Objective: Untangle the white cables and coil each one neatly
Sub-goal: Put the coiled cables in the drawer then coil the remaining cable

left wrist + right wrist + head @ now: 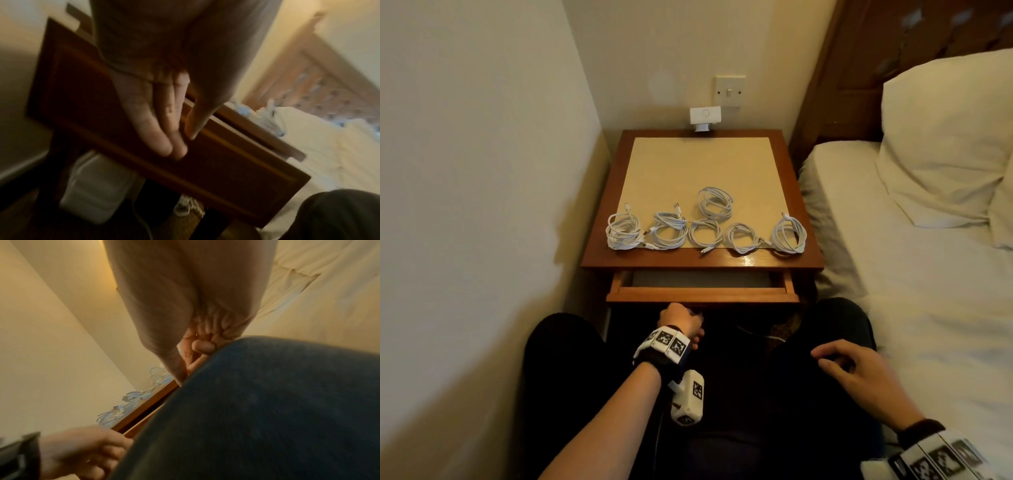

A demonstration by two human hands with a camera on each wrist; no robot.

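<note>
Six white cables (705,222) lay coiled on the counter (804,260), each in its own loop, none tangled with another. Five sat in a row along the near edge of the tan mat (698,164): leftmost coil (622,232), second coil (670,230), middle coil (704,235), fourth coil (742,237), rightmost coil (789,233). Sixth coil (715,202) lay just behind the middle one. Neighbours in the row sat close, some plug ends touching the next loop. Both hands were well apart from the cables. Left hand (681,320) was down at the front of the open drawer (702,291), below the counter's edge; in the left wrist view its fingers (164,129) lay straight and flat against the dark wood drawer front (226,162), gripping nothing. Right hand (859,366) rested on the right thigh (808,394) in dark trousers, fingers loosely curled, grip empty. Wrist bands with black-and-white markers sat on both wrists. Behind the counter, a white plug-in unit (704,118) and a light switch (729,90) on the wall. Bed (928,308) with a pillow (945,137) to the right; plain wall (465,171) close on the left.
</note>
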